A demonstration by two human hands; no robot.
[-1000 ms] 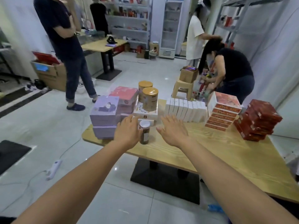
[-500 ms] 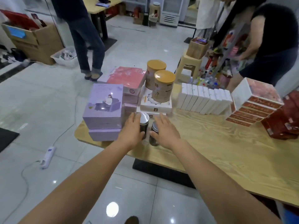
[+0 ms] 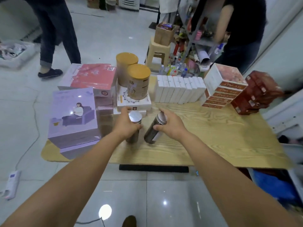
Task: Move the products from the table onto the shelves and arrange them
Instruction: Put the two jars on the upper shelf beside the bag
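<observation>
1. Two dark jars with silvery lids are at the near-left part of the wooden worktop point(image 3: 205, 136), one in each of the person's hands.
2. The left grip point(image 3: 126, 124) is curled round the left jar point(image 3: 135, 117) just under its lid. This jar stands upright.
3. The right grip point(image 3: 170, 124) is wrapped round the right jar point(image 3: 154, 130) near its top. This jar is tilted, with its lid leaning to the right and its base towards the other jar.
4. The two jars are close together at the base but apart. Whether either base is on the worktop cannot be told.
5. Just left of the left jar stands a lilac box point(image 3: 73, 115) printed with a seated figure, on top of another lilac box.
6. Behind that is a pink box point(image 3: 93, 77) lying flat on a stack.
7. Directly behind the jars is a flat white box point(image 3: 134, 102) carrying two gold-lidded cans point(image 3: 138, 82).
8. To the right along the far edge are a row of upright white cartons point(image 3: 178, 89), a stack of orange-banded boxes point(image 3: 224, 89) and a stack of dark red boxes point(image 3: 259, 94).
9. Beyond the worktop are a beige stool point(image 3: 157, 49) holding a brown box, and two people point(image 3: 55, 30) standing on the tiled floor.
10. A power strip point(image 3: 12, 182) lies on the floor at lower left.
</observation>
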